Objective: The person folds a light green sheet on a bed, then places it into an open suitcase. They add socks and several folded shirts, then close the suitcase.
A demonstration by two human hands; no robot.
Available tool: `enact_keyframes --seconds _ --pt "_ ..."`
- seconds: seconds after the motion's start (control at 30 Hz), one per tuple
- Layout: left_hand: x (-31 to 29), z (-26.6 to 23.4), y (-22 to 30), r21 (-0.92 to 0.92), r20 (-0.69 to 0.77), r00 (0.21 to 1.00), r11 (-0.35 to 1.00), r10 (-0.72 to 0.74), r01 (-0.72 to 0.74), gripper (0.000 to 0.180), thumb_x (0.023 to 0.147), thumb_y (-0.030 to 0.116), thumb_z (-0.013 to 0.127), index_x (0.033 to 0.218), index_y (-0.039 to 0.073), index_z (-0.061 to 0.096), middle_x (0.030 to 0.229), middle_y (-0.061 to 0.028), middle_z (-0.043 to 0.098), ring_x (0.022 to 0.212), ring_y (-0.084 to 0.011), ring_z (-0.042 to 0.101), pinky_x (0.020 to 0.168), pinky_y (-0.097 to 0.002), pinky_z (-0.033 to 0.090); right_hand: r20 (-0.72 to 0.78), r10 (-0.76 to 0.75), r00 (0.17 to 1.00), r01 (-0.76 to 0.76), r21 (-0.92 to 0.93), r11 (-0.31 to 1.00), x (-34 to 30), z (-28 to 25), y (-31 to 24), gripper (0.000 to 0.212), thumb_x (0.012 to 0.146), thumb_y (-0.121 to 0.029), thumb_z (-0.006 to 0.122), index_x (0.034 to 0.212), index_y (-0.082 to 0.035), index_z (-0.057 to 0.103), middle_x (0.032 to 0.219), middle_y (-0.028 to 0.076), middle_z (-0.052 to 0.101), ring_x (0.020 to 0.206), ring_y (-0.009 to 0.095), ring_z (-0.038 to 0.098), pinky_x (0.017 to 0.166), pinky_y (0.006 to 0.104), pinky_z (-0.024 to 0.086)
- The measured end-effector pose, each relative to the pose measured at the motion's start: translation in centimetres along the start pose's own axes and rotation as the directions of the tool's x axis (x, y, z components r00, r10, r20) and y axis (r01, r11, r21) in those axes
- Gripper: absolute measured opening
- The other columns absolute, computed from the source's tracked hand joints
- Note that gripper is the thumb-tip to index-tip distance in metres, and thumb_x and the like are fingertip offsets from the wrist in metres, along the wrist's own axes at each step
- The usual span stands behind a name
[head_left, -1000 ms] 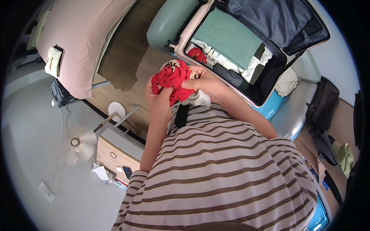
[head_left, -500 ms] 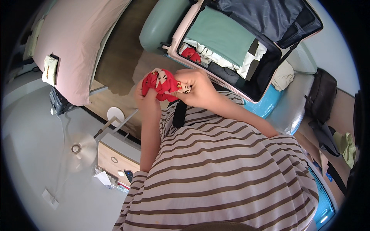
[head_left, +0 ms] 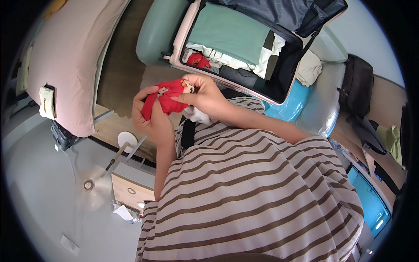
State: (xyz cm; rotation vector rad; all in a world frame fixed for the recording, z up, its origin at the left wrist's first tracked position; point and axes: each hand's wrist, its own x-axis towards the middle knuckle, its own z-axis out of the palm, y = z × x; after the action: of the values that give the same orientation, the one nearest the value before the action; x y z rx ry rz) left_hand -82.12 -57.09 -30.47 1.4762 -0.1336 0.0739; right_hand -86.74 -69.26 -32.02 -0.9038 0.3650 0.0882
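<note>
We hold a small red fabric garment with a pale printed patch (head_left: 168,97) in both hands, in front of our chest and above the striped brown-and-cream ribbed shirt (head_left: 257,192) we wear. Left hand (head_left: 150,114): fingers curled shut around the lower, bunched part of the red garment, thumb on top. Right hand (head_left: 205,94): fingers pinched closed on the garment's upper edge, near the pale patch. The two hands are just beside each other, with the cloth between them.

Just beyond the hands lies an open pale-pink hard-shell suitcase (head_left: 181,41). Inside it we see a folded mint-green cloth (head_left: 231,32), white and dark clothes beside it, and another small red item (head_left: 198,60) in the near corner. The suitcase's dark lining lid (head_left: 283,13) stands open at the far side.

To the left, a bed with a dusty-pink cover (head_left: 65,56) runs along the wooden floor (head_left: 120,74). Lower left: a small wooden bedside cabinet with a ring handle (head_left: 128,190) and crumpled white paper (head_left: 123,212) beside it. To the right, a black bag (head_left: 358,85) sits on a pale surface; we cannot tell what that surface is.
</note>
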Motion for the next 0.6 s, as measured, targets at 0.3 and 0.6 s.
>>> enact_keyframes --seconds 0.3,0.6 --pt "1.1 -0.1 -1.0 -0.016 0.235 0.936 0.962 -0.263 0.274 0.018 0.079 0.003 0.070 0.094 -0.002 0.061 0.106 -0.0089 0.060 0.089 -0.0135 0.058 0.083 -0.0264 0.045 -0.154 -0.295 0.943 0.265 -0.188 0.946 0.8 -1.5 0.0 0.010 0.082 0.004 0.064 0.085 -0.002 0.056 0.074 0.001 0.061 0.059 0.005 0.057 0.048 0.0207 0.045" --pt "0.8 -0.2 -2.0 0.137 0.161 0.951 0.960 -0.263 0.243 0.023 0.079 0.002 0.073 0.095 0.001 0.057 0.091 -0.0056 0.062 0.082 -0.0109 0.058 0.074 -0.0234 0.047 -0.024 -0.359 0.933 0.317 -0.418 0.851 0.5 -1.8 -0.8 0.020 0.081 -0.007 0.067 0.097 -0.003 0.057 0.076 -0.002 0.056 0.052 0.003 0.045 0.047 0.0195 0.035"
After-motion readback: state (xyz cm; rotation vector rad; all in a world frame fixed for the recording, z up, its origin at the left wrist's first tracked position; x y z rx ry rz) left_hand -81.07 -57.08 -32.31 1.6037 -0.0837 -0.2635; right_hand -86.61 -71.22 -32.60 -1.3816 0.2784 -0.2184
